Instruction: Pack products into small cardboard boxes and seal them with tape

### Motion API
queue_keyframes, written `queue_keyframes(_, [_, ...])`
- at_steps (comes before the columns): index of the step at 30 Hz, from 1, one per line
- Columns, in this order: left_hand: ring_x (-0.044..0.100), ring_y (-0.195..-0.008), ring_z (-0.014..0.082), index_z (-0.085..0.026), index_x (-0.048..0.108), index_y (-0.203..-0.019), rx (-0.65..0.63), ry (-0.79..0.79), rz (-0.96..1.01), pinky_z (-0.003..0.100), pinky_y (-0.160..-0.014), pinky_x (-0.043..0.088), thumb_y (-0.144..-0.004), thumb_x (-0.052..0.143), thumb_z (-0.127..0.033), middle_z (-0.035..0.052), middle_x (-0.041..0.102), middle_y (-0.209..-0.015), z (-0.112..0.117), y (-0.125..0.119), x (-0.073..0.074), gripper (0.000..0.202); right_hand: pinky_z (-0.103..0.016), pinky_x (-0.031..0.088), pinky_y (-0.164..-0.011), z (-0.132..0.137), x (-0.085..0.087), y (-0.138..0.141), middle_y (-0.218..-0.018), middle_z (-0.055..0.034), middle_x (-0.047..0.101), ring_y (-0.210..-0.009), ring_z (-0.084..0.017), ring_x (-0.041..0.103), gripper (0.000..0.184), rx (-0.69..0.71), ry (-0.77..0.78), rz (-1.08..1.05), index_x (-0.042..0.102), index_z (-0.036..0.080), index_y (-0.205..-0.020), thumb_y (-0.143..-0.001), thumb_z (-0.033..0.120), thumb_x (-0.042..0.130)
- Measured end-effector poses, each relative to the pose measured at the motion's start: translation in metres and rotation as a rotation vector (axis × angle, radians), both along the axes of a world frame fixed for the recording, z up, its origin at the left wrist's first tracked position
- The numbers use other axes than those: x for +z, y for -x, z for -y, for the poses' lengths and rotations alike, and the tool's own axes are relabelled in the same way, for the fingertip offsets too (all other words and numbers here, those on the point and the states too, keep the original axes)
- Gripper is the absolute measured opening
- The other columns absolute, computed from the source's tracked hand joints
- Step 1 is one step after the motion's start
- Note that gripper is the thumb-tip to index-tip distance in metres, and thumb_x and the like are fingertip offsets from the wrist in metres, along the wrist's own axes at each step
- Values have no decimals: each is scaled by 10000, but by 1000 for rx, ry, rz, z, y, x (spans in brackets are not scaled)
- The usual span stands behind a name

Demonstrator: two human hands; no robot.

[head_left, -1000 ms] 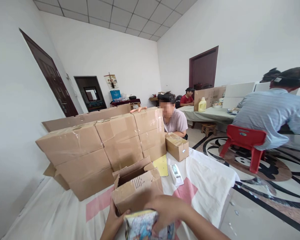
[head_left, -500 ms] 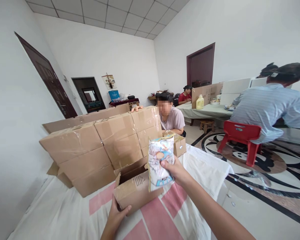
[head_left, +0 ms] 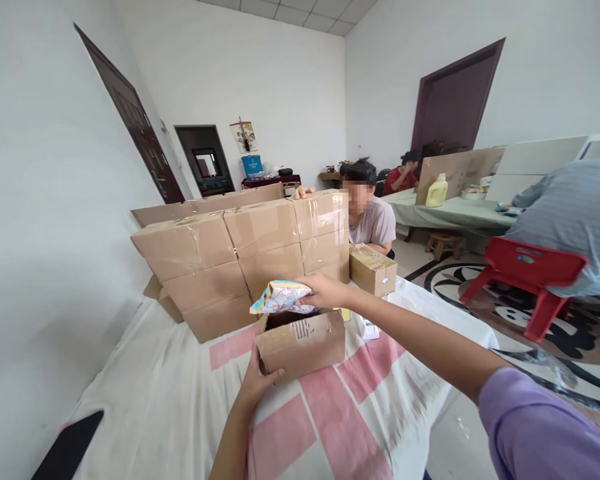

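The right hand (head_left: 325,291) is closed on a packet (head_left: 280,297), gripping it by its right end; the fingertips are hidden behind the wrapper. From that grip the packet runs out to the left. Its long axis is nearly level and roughly in line with the forearm, and its printed face is turned up. Straight below the grip and the packet sits the box (head_left: 303,343), open, mouth up. The packet hangs just above the opening, close to the rim, and I cannot tell whether its underside touches the flaps. The box's long side runs the same way as the packet, left to right under the hand.

The left hand (head_left: 260,383) is below and to the left of the grip. It is clasped on the box's near left corner, thumb on the front wall and fingers round the side. It holds the box only; the right hand alone is at the packet.

Beyond the grip, just behind the box, stands a stack (head_left: 215,260) of taped cartons, two high. To the right of the grip and a little farther back sits a small carton (head_left: 373,269). Under the right wrist a white dispenser (head_left: 367,328) shows in part. All rest on a white and pink cloth (head_left: 170,393). A co-worker's hand (head_left: 304,192) lies on top of the stack, well beyond the grip.
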State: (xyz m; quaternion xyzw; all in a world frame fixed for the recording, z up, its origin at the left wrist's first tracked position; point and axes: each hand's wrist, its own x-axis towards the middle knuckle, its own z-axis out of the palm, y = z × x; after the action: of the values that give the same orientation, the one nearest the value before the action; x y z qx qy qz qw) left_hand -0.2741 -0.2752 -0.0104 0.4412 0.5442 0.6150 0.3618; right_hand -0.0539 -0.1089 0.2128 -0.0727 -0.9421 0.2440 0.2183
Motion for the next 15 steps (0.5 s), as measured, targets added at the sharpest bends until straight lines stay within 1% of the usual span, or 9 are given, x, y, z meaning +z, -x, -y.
queue_keyframes(2, [538, -1338, 384, -195, 309, -1536, 0, -11, -2, 454, -1094, 482, -535, 928, -488, 208, 552, -1451, -1, 1, -2, 1213, -280, 484, -809, -4, -8, 12, -1050, -82, 752, -911, -214, 682, 373, 3, -56, 143, 676, 137, -1185, -827, 232, 725])
queue_keyframes(6, [504, -1374, 383, -208, 292, -1542, -22, -17, -22, 454, -1128, 449, -529, 930, -493, 205, 516, -1486, -4, 6, -9, 1231, -256, 477, -745, -4, -18, 28, -1041, -76, 757, -884, -205, 679, 335, 52, -29, 365, 689, 139, -1146, -831, 254, 703])
queue_keyframes(10, [422, -1442, 372, -219, 187, -1575, -74, -48, -46, 466, -1188, 368, -603, 911, -452, 222, 376, -1588, -4, 10, -14, 1234, -251, 492, -765, -10, -21, 39, -1104, -59, 755, -910, -196, 672, 330, 67, 6, 556, 700, 151, -1137, -817, 226, 666])
queue_keyframes(12, [401, -1456, 367, -219, 167, -1583, -77, -53, -42, 459, -1192, 362, -615, 907, -448, 222, 345, -1606, -4, 10, -15, 1239, -247, 495, -746, -17, -23, 44, -1056, -45, 765, -870, -189, 669, 329, 55, -5, 639, 717, 152, -1095, -771, 183, 670])
queue_keyframes(15, [400, -1458, 372, -235, 162, -1589, -79, -54, -8, 460, -1175, 386, -589, 921, -452, 207, 346, -1612, -4, 10, -15, 1274, -253, 499, -698, -25, -29, 53, -911, -20, 768, -780, -186, 662, 327, 28, -30, 726, 743, 161, -1002, -686, 112, 675])
